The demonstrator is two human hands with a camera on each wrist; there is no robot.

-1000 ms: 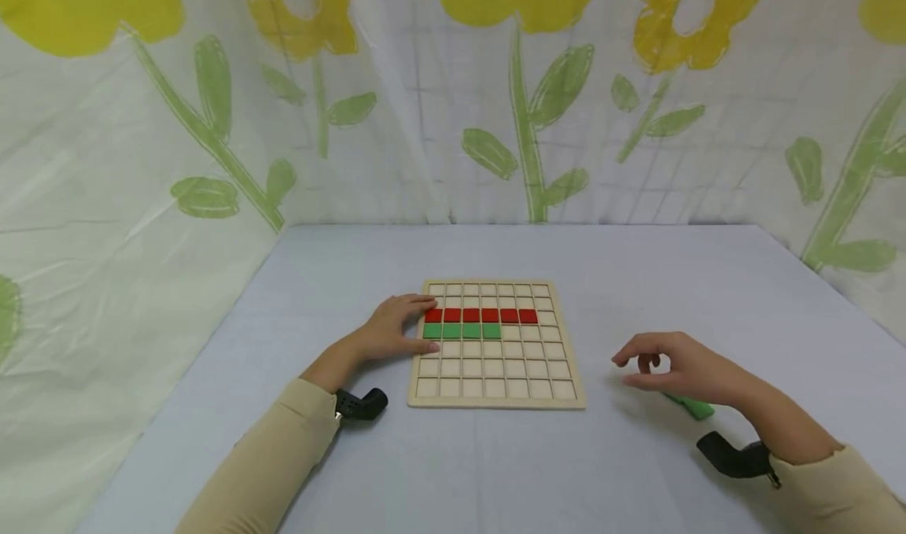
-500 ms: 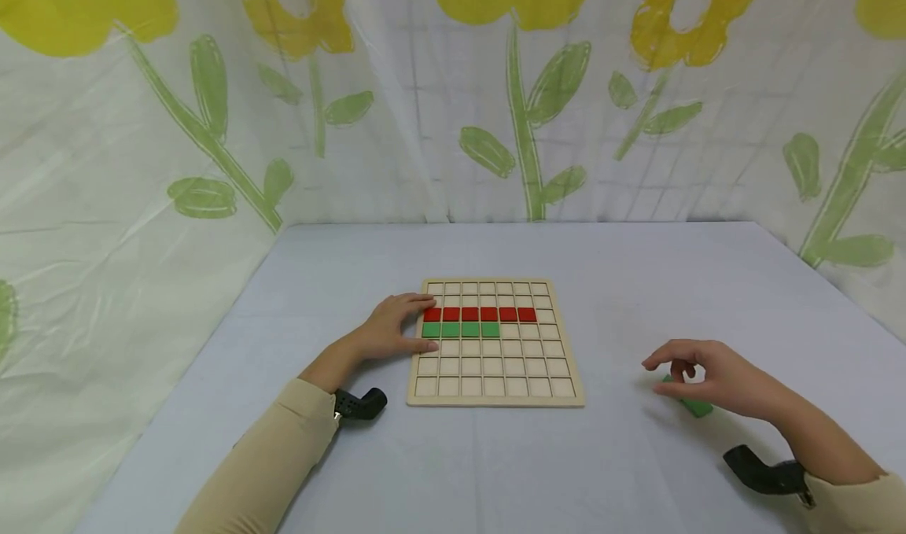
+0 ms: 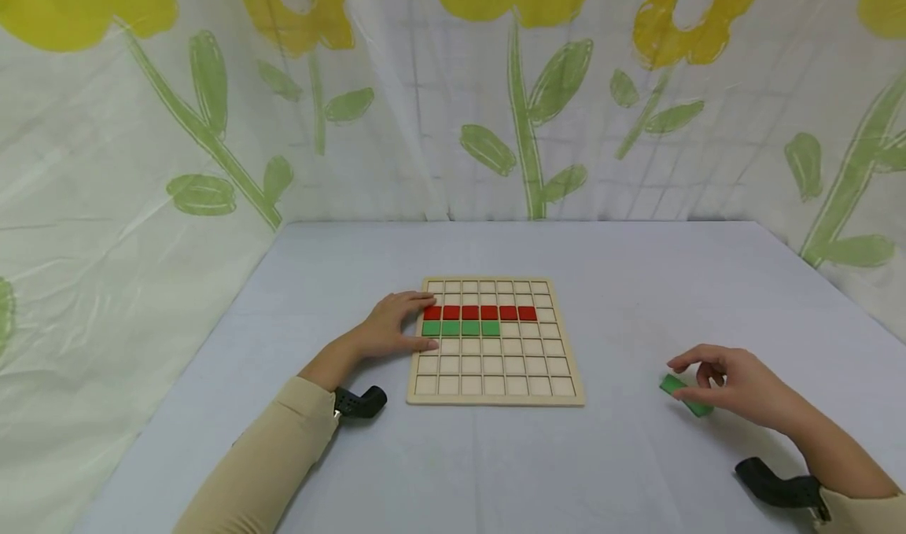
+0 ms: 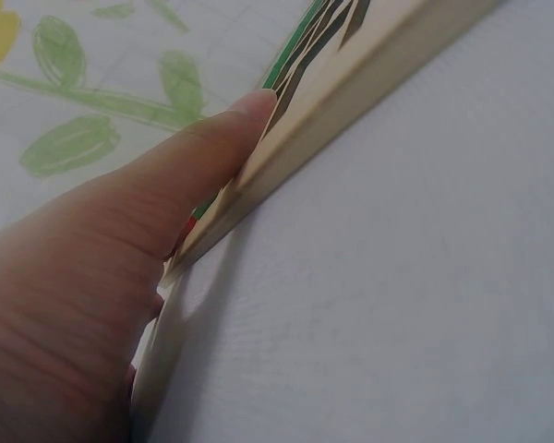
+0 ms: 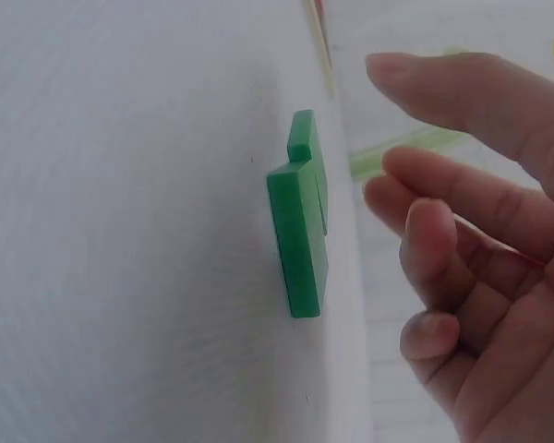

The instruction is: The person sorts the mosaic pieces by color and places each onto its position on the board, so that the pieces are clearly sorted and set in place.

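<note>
A wooden grid board (image 3: 515, 365) lies flat mid-table. One of its rows holds several red tiles (image 3: 489, 313), and the row nearer me holds several green tiles (image 3: 470, 328). My left hand (image 3: 389, 327) rests on the board's left edge, thumb and fingers spread; the left wrist view shows the thumb (image 4: 212, 143) lying on the frame (image 4: 351, 106). Over at the right, my right hand (image 3: 743, 384) hovers beside two loose green tiles (image 5: 300, 245), which touch each other on the tabletop. Its fingers are loosely bent, with a gap between them and the tiles, holding nothing.
A white cloth (image 3: 609, 455) covers the table. Behind it hangs a white curtain (image 3: 453, 86) printed with yellow flowers. Each wrist carries a black camera mount (image 3: 361, 403), and both sleeves (image 3: 265, 459) are beige.
My right hand has moved right and slightly nearer to me, uncovering more of the loose green tiles. The left hand and the board stay where they were.
</note>
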